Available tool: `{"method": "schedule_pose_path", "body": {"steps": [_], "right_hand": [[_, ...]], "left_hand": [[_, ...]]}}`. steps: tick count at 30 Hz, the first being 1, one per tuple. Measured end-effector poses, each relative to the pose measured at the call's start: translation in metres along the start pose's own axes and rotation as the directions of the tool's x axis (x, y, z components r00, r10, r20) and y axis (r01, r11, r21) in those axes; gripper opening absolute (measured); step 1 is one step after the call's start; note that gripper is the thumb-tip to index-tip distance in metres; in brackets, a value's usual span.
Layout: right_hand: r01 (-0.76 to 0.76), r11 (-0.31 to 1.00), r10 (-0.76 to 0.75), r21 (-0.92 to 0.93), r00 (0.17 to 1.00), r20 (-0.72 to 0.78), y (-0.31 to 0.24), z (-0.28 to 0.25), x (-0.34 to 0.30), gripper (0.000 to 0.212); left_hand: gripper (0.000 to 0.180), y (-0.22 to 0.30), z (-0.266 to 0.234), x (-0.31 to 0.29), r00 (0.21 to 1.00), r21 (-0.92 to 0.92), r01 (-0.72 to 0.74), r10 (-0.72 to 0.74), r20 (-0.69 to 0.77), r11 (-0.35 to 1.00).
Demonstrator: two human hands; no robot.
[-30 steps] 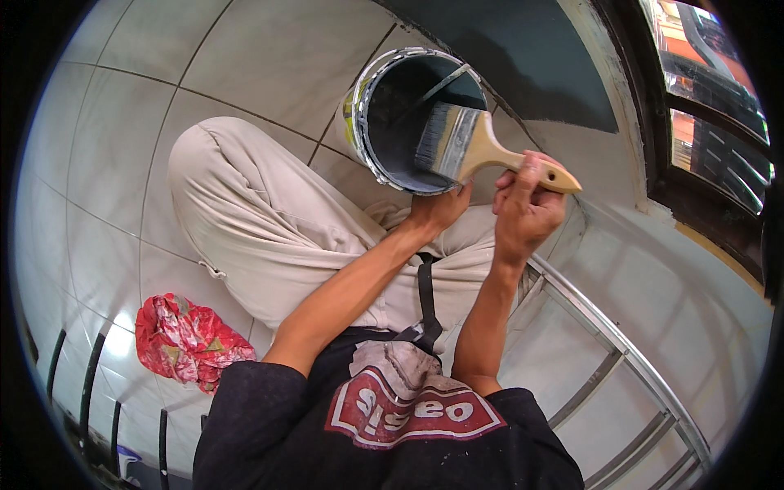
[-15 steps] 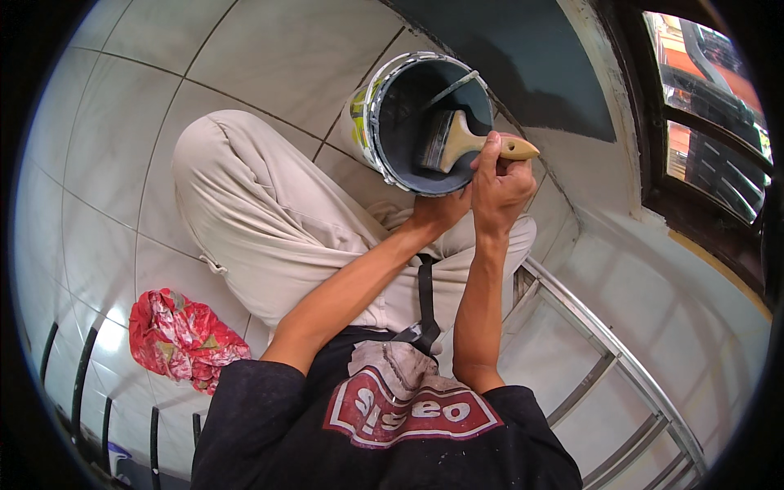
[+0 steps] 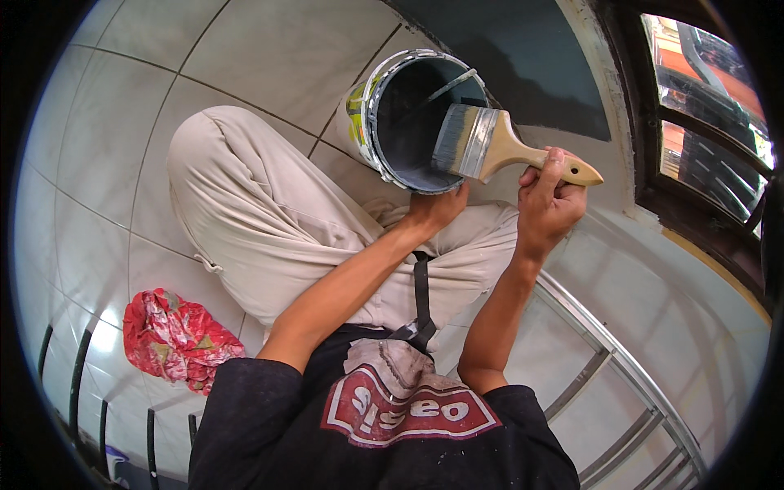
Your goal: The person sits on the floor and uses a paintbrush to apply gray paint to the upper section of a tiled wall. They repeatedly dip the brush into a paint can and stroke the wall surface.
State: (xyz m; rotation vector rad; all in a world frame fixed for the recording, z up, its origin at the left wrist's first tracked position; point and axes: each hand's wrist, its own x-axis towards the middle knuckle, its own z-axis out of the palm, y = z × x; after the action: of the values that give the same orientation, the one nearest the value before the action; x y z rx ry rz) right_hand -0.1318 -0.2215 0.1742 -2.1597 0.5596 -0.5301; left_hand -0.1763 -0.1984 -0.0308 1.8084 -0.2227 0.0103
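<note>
The right hand point(image 3: 555, 206) has fingers clamped on a wide paintbrush point(image 3: 487, 145) overlapping a bucket point(image 3: 354, 121); the left hand point(image 3: 440, 209) meets the bucket's near side, its fingers too hidden to tell.

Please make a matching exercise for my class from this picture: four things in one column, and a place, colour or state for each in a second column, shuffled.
Column one
1. Paintbrush
2. Bucket
3. Red bundle
4. Metal frame

Column two
A. Crumpled, toward the picture's left side
B. Silver-coloured, at lower right
C. Gripped in the right hand
D. Open-topped, dark inside

Pairs: 1-C, 2-D, 3-A, 4-B
</note>
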Motion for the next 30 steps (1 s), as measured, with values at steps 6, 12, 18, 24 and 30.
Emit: {"method": "schedule_pose_path", "body": {"steps": [6,12,18,24,30], "right_hand": [[0.042,0.998,-0.042,-0.055,0.999,0.004,0.013,-0.018,0.015,0.022],[0.067,0.997,-0.068,-0.040,0.997,-0.021,0.017,-0.030,0.017,0.021],[0.091,0.994,-0.094,-0.059,0.995,-0.044,0.018,-0.037,0.018,0.020],[0.126,0.986,-0.133,-0.105,0.989,-0.060,0.019,-0.045,0.021,0.022],[0.077,0.995,-0.084,-0.065,0.990,-0.111,0.013,-0.052,0.025,0.024]], "left_hand": [[0.033,0.003,0.000,-0.002,0.996,0.042,0.084,-0.084,-0.009,0.996],[0.035,0.004,-0.003,-0.002,0.996,0.092,0.083,-0.082,-0.020,0.992],[0.032,0.007,-0.007,-0.001,0.997,0.135,0.025,-0.015,-0.069,0.991],[0.027,0.008,-0.008,0.002,0.995,0.107,0.026,-0.015,-0.103,0.994],[0.030,0.011,-0.011,0.003,0.994,0.116,-0.011,0.024,-0.105,0.993]]}}
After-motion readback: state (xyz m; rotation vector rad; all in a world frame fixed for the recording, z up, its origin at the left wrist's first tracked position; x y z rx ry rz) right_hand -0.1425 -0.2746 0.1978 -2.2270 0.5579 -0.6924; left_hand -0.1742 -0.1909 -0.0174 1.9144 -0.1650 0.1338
